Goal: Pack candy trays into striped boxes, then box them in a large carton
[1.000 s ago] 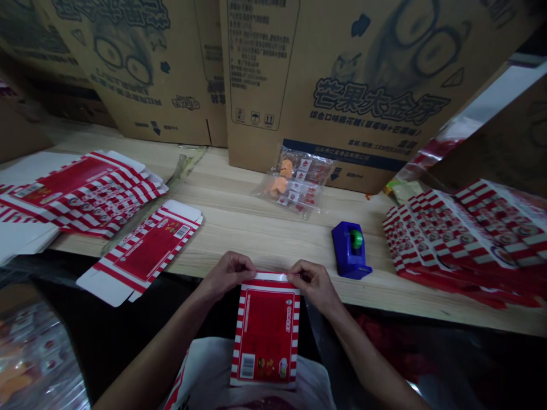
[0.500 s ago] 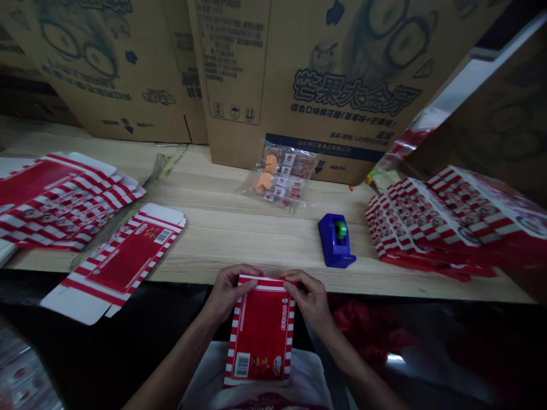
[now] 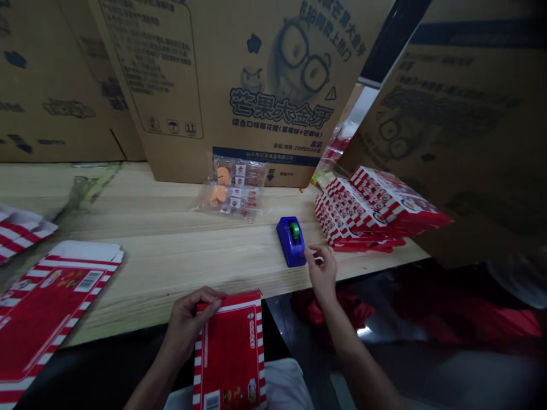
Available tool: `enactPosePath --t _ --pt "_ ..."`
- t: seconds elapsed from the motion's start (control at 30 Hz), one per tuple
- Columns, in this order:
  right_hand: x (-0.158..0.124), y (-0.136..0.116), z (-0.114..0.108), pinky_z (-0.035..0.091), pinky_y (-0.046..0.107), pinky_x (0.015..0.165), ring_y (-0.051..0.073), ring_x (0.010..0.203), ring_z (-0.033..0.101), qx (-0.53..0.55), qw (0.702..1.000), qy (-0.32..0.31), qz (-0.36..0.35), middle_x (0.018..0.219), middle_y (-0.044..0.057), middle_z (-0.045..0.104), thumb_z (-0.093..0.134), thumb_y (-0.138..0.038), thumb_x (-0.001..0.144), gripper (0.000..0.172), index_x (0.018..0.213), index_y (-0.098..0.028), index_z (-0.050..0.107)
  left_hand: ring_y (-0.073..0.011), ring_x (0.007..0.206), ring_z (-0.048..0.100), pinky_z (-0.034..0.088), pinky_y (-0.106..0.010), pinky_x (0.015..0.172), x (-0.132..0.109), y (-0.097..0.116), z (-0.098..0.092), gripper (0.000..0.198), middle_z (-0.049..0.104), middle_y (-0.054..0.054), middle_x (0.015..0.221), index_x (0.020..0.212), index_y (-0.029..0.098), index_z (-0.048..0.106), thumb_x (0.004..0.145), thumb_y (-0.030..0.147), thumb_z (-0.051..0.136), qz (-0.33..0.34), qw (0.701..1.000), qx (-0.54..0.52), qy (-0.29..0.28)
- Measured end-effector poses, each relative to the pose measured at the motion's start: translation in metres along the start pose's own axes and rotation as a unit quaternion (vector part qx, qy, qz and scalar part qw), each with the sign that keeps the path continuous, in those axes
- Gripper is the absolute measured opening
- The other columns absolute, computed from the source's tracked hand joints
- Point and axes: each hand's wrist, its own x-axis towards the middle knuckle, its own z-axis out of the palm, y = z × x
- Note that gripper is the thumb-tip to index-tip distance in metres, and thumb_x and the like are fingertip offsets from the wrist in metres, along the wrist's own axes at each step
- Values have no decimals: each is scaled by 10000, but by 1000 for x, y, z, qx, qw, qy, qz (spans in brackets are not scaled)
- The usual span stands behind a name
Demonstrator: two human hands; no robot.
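My left hand (image 3: 188, 319) grips the top left corner of a red and white striped carton (image 3: 228, 353) that stands on my lap at the table's front edge. My right hand (image 3: 321, 267) has left the carton and hovers just right of a small blue tape dispenser (image 3: 290, 241) with a green roll. Its thumb and forefinger are pinched close together; I cannot make out anything between them.
A clear bag of orange sweets (image 3: 231, 188) lies behind the dispenser. Folded striped cartons (image 3: 367, 210) are stacked at the right. Flat unfolded cartons (image 3: 47, 302) lie at the left. Big brown shipping boxes (image 3: 239, 85) wall off the back of the wooden table (image 3: 171, 250).
My right hand let go of the carton's top and moved up and right to the tape dispenser. The left hand keeps hold. The camera has swung to the right.
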Motion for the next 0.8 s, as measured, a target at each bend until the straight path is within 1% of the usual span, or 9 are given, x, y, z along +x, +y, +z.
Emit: enactPosePath --t 0.1,0.13,0.2,0.27,0.33,0.43,0.53,0.63,0.8 --pt "23 16 -1 405 291 588 160 625 492 -1 999 -31 40 690 21 571 732 -406 630 238 655 -172 699 -202 808 635 469 -295 760 1 3 3 201 695 -56 806 611 170 666 730 319 729 -1 1000 -2 -2" --pt "26 19 1 406 300 599 163 619 496 8 998 -35 45 655 18 571 739 -405 609 236 623 -172 700 -203 814 635 468 -293 758 1 4 4 201 693 -55 804 614 170 666 732 320 727 0 1000 -3 -2" --pt "26 22 8 414 313 626 175 641 515 31 998 -23 50 634 19 580 735 -408 605 238 606 -172 701 -203 828 634 466 -292 766 1 3 4 201 692 -54 809 618 171 664 741 320 720 2 1000 -4 0" --pt "20 22 15 425 321 653 186 688 531 57 997 2 55 649 24 585 722 -417 624 247 612 -172 699 -199 833 630 464 -290 770 1 2 3 200 691 -53 819 620 171 661 746 316 716 4 1000 -6 2" --pt "11 22 19 436 327 681 193 745 539 82 994 34 57 705 33 592 705 -427 653 257 640 -170 696 -197 831 628 464 -289 770 0 1 2 189 691 -53 827 626 169 659 737 308 725 3 1000 -12 8" --pt "-6 23 16 451 340 732 203 848 552 111 990 68 61 878 63 608 689 -434 689 267 691 -168 690 -198 831 629 465 -292 774 -1 0 1 172 690 -53 836 641 165 655 715 291 745 -5 1000 -21 11" --pt "-22 28 10 452 363 806 207 928 558 155 982 83 64 1003 71 587 733 -386 670 225 674 -168 674 -193 830 628 463 -289 776 -1 -2 1 159 691 -53 851 658 163 656 709 277 753 -11 999 -29 10" --pt "-31 36 8 442 378 847 208 944 557 171 980 78 72 987 69 575 746 -336 667 194 648 -161 665 -186 831 623 462 -282 773 1 -4 2 151 689 -49 855 668 164 656 709 270 755 -16 999 -42 5" --pt "-35 48 6 432 375 855 203 890 535 122 989 57 69 856 52 566 701 -355 707 216 637 -158 643 -172 823 620 456 -268 761 2 -2 6 126 687 -37 855 683 169 657 710 244 755 -14 998 -61 -2"
